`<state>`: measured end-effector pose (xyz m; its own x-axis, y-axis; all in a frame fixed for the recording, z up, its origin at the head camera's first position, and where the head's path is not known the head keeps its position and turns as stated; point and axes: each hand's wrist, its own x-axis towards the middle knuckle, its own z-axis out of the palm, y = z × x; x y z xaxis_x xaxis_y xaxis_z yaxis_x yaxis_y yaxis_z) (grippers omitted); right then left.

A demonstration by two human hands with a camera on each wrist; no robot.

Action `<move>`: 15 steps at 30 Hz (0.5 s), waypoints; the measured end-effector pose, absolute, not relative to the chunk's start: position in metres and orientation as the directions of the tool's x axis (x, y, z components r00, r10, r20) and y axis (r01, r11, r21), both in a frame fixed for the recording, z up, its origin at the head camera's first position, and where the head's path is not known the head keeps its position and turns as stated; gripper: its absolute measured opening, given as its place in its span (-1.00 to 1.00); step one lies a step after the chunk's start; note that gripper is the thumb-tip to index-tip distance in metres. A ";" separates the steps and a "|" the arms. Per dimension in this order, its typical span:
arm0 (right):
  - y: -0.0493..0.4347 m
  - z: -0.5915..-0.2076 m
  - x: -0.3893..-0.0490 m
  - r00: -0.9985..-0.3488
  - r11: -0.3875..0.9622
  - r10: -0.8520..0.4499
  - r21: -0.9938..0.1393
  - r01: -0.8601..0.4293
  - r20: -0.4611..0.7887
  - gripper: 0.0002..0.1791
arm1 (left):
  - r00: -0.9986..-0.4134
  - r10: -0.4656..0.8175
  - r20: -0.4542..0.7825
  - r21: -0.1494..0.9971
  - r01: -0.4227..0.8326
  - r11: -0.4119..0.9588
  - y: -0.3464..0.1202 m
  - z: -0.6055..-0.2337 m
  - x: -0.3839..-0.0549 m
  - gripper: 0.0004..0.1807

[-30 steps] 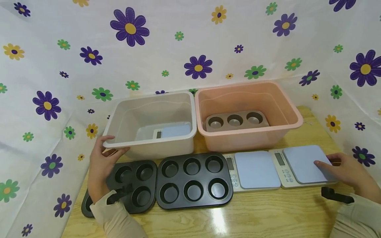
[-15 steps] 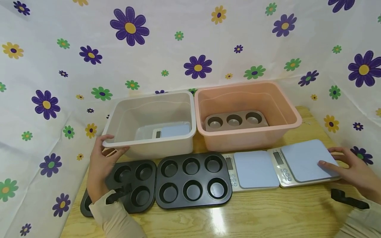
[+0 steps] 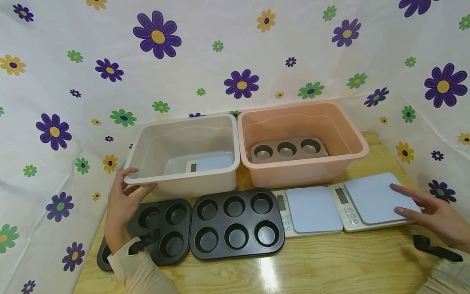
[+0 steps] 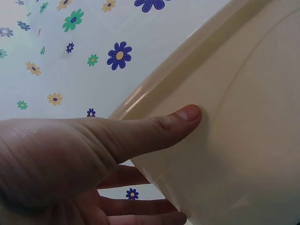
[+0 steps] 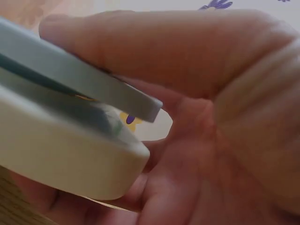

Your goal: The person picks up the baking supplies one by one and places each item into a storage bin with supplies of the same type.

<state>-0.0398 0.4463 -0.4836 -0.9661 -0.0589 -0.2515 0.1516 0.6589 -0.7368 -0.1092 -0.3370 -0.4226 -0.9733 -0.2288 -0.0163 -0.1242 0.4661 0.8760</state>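
Note:
At the front left corner of the white plastic bin (image 3: 183, 181), my left hand (image 3: 123, 204) grips the rim, its thumb against the front wall. My right hand (image 3: 437, 212) holds the right end of a kitchen scale (image 3: 378, 200), thumb on the pale blue top and other fingers curled under the base, as the right wrist view shows. That end is lifted off the table and the display end sits lower. Right beside it lies a second kitchen scale (image 3: 313, 210). Inside the white bin is another scale (image 3: 214, 162).
A pink bin (image 3: 308, 165) stands right of the white one, with a brown muffin pan (image 3: 290, 151) inside. Two black muffin pans (image 3: 236, 222) lie in front, the left one partly behind my left arm. A flowered cloth (image 3: 202, 53) surrounds the wooden table (image 3: 312, 265).
The right end of the rightmost scale has risen, and my right fingers have gone under it. My left hand stays on the bin's corner. The whole view has shifted slightly.

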 end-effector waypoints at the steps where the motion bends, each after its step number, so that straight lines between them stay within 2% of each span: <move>1: 0.447 -0.484 -0.039 -0.968 0.668 -0.057 -0.730 0.144 -0.243 -0.15 | -0.972 -0.235 -0.018 0.877 -0.128 0.462 -0.337 -0.423 -0.109 -0.10; 6: 0.449 -0.485 -0.031 -0.987 0.654 -0.023 -0.749 0.108 -0.162 -0.16 | -0.967 -0.253 -0.027 0.882 -0.142 0.450 -0.340 -0.426 -0.110 -0.10; 9: 0.454 -0.488 -0.022 -0.998 0.591 0.003 -0.805 0.055 -0.065 -0.16 | -0.967 -0.255 -0.027 0.885 -0.142 0.443 -0.340 -0.426 -0.110 -0.09; 13: 0.465 -0.493 -0.012 -0.994 0.663 0.060 -0.748 -0.027 0.088 -0.16 | -0.969 -0.249 -0.008 0.892 -0.120 0.436 -0.340 -0.425 -0.110 -0.09; 15: 0.472 -0.495 -0.009 -0.990 0.670 0.097 -0.742 -0.011 0.103 -0.17 | -0.970 -0.244 0.006 0.892 -0.105 0.440 -0.341 -0.425 -0.111 -0.09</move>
<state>-0.0088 0.4715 -0.4954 -0.9899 0.0975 0.1031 -0.0113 0.6703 -0.7420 -0.1109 -0.3407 -0.4250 -0.9699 -0.2436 0.0056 -0.1053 0.4398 0.8919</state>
